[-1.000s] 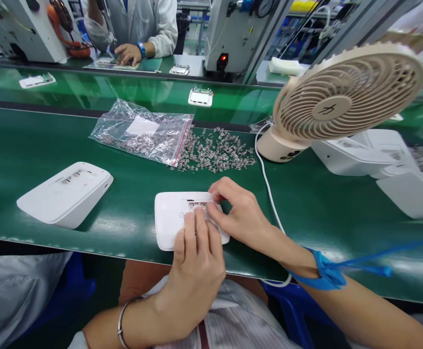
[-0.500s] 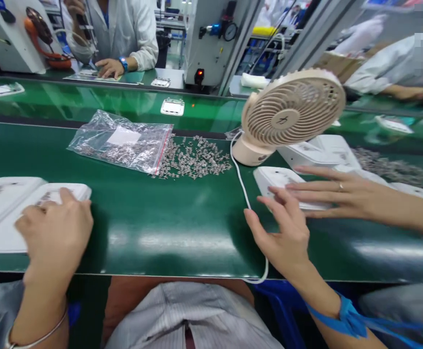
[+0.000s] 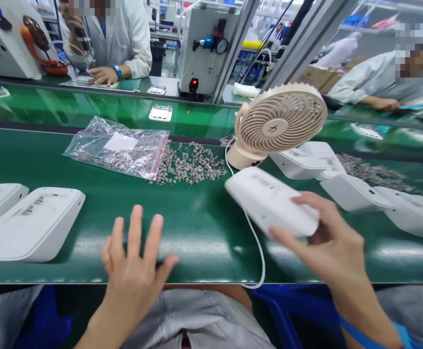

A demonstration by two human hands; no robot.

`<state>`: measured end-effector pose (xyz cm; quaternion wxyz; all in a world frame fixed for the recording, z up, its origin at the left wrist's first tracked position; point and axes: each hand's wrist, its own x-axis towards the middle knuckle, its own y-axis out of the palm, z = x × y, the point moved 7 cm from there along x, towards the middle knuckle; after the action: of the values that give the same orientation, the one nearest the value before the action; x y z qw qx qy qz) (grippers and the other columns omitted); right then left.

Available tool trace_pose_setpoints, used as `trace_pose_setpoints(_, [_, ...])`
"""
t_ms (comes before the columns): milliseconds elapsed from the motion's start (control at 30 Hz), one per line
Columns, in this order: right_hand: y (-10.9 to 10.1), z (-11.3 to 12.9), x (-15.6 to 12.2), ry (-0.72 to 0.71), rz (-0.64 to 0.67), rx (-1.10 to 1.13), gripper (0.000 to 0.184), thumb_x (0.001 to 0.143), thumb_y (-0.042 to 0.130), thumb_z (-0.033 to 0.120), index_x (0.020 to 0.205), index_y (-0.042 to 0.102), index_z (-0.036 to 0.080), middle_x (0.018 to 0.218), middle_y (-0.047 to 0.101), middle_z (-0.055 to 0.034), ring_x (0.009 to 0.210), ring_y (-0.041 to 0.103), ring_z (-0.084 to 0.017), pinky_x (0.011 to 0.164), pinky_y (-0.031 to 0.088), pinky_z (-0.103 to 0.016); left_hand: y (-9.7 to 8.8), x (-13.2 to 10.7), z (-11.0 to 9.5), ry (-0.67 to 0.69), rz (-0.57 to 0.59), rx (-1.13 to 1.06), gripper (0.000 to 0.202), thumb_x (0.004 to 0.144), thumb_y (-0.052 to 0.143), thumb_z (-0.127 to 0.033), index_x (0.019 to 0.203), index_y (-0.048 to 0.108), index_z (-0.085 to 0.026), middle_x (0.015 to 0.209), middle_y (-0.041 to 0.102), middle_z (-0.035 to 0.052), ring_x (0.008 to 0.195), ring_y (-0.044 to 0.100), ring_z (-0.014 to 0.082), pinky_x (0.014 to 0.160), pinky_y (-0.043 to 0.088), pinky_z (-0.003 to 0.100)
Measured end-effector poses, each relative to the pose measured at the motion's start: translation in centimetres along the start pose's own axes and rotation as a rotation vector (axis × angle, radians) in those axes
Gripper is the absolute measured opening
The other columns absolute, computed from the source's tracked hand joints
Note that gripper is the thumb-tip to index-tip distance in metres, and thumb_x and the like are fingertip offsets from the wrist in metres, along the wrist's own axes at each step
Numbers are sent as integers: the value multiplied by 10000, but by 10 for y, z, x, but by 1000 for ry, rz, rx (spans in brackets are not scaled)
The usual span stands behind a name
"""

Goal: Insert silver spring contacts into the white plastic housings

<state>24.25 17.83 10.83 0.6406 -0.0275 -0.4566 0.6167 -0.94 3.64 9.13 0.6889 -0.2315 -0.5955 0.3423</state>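
My right hand (image 3: 330, 242) grips the near end of a white plastic housing (image 3: 269, 201) between thumb and fingers, its far end tilted to the left over the green bench. Slots and small markings show on its top, slightly blurred. My left hand (image 3: 135, 261) is open over the bench, fingers spread, holding nothing. Left of it lie two white housings, the closer one (image 3: 37, 223) fully in view. A clear zip bag (image 3: 120, 150) of small metal parts and a loose pile of such parts (image 3: 195, 162) lie beyond my hands.
A beige fan (image 3: 277, 123) stands behind the held housing, its white cable (image 3: 258, 247) running to the bench's front edge. More white housings (image 3: 357, 191) line the right side. A green strip with white parts (image 3: 160, 113) runs across the back; co-workers sit beyond it.
My left hand has left the white housing at left and moved right, fingers spread. My right hand has taken hold of a white housing; another person's hand beside it is gone from view.
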Motion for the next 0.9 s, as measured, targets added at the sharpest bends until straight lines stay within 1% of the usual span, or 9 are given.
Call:
trace_pose_setpoints(67, [24,49,-15,-246,294,127,510,676,697,325,1144,512,237,1277,442,-164,1145,484,-324,796,515,-425,-5,-1,-17,69,-2,-133,632,801,484,-570,1322,422,-217,1381,380,200,1251,333,409,866,344,481])
trace_pose_setpoints(133, [44,83,-26,-416,507,188,581,691,702,303,1215,469,209,1353,366,-185,1227,415,-319,899,472,-446,-9,-3,-26,83,-3,-231,458,821,485,-519,1177,545,-239,1349,440,164,1264,323,401,884,336,481])
trace_pose_setpoints(233, [73,94,-9,-439,653,258,606,710,705,396,1233,476,195,1368,372,-176,1239,415,-290,946,447,-436,-11,-6,-19,-5,-27,-201,241,798,562,-428,858,601,-198,1294,513,121,1263,338,386,928,304,484])
trace_pose_setpoints(300, [92,82,26,-355,567,239,408,755,659,402,1105,576,210,1296,464,-131,1189,470,-266,956,435,-442,-14,-7,-13,-48,-66,-80,293,762,602,-469,759,570,-177,1299,504,137,1272,319,401,949,271,506])
trace_pose_setpoints(367, [111,68,66,-280,384,108,155,803,590,319,885,654,203,1188,533,-111,1109,526,-270,944,428,-470,-15,-8,-14,-59,-82,-11,411,745,579,-562,801,586,-155,1320,467,186,1282,282,434,947,255,542])
trace_pose_setpoints(467, [156,52,107,-136,380,-149,128,781,555,191,762,677,157,1177,513,-161,1085,518,-348,884,429,-534,-12,-7,-21,-99,-26,-52,508,778,511,-586,1019,597,-147,1325,454,200,1298,241,439,942,255,579])
trace_pose_setpoints(600, [197,47,128,-26,401,-359,115,760,557,164,717,653,118,1170,487,-204,1055,494,-418,823,406,-597,-11,-6,-33,-132,49,-33,431,791,565,-448,1105,585,-154,1278,511,178,1303,249,410,952,264,558])
trace_pose_setpoints(767, [213,38,131,-45,340,-376,97,732,549,149,647,588,121,1028,535,-198,957,506,-395,796,367,-616,-10,-8,-26,-165,57,-108,484,833,474,-499,1136,585,-138,1270,508,206,1218,360,431,894,301,547])
trace_pose_setpoints(900, [202,42,131,-176,295,-309,147,783,460,174,696,575,147,895,584,-164,879,533,-324,783,402,-533,-11,-12,-10,-245,36,-154,628,835,366,-613,1146,557,-102,1278,484,240,1141,448,395,856,362,500])
